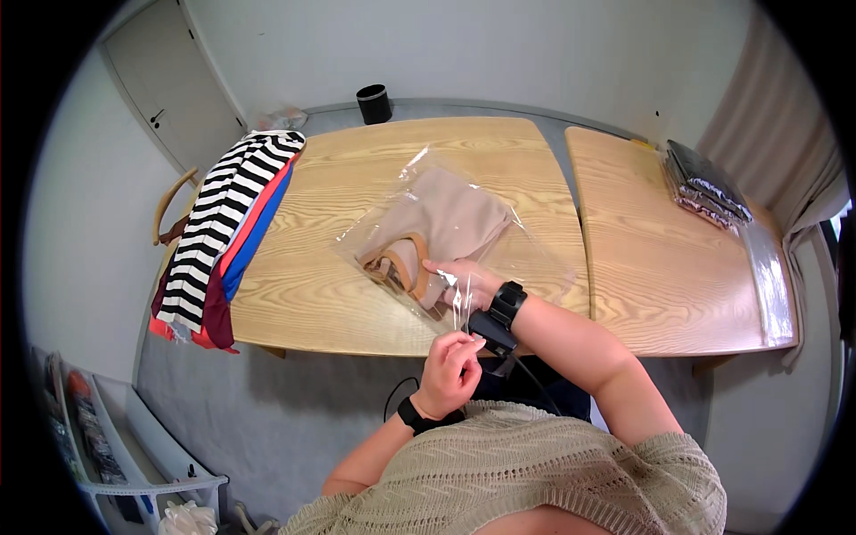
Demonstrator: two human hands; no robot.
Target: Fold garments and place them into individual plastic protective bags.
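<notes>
A thin strip [461, 308] of clear film is pinched by the fingers of the left hand [448, 373] at the near table [303, 294] edge. The strip runs up and away to the bag [437, 227], which is pressed flat by the right hand [468, 281]; its fingers seem spread. The bag's long axis lies obliquely toward the far right.

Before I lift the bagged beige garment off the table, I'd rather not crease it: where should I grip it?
Probably grip the clear plastic bag at its open near end, coming from the table's near edge. There the right hand already presses it flat, and the left hand pinches a loose strip of film. The beige garment fills the middle, so the free plastic margin avoids squeezing it.
</notes>
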